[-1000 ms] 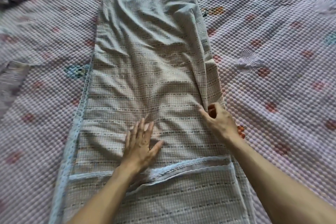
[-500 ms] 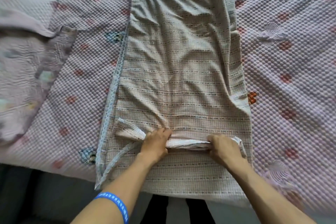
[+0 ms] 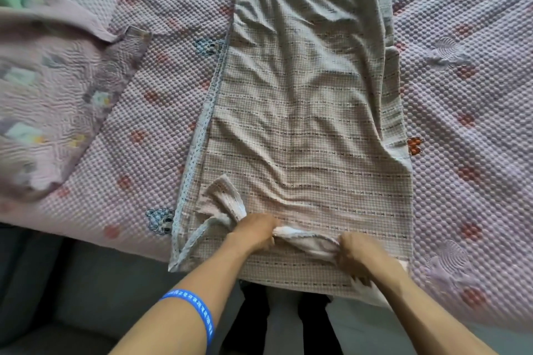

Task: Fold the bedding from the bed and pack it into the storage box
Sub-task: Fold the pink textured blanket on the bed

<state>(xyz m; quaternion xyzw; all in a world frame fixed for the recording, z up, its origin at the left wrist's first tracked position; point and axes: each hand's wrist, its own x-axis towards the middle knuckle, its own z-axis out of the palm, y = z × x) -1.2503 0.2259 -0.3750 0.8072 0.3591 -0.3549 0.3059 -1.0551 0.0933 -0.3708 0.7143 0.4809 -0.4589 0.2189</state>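
A long beige checked blanket [image 3: 305, 112] with a lace-trimmed left edge lies folded into a narrow strip down the bed, its near end hanging over the bed's front edge. My left hand [image 3: 256, 229] grips a bunched fold of the blanket's white-trimmed near edge. My right hand [image 3: 360, 253] grips the same bunched edge further right. A loose flap of the trim stands up just left of my left hand. No storage box is in view.
The bed is covered by a pink bubble-textured quilt [image 3: 467, 101] with orange and blue motifs. A second pink quilted piece [image 3: 57, 95] lies crumpled at the left. Dark grey floor [image 3: 72, 291] lies in front of the bed.
My hands left the flat blanket, drew back to its near end and took hold of the trimmed edge, bunching it. The view pulled back toward the bed's front edge.
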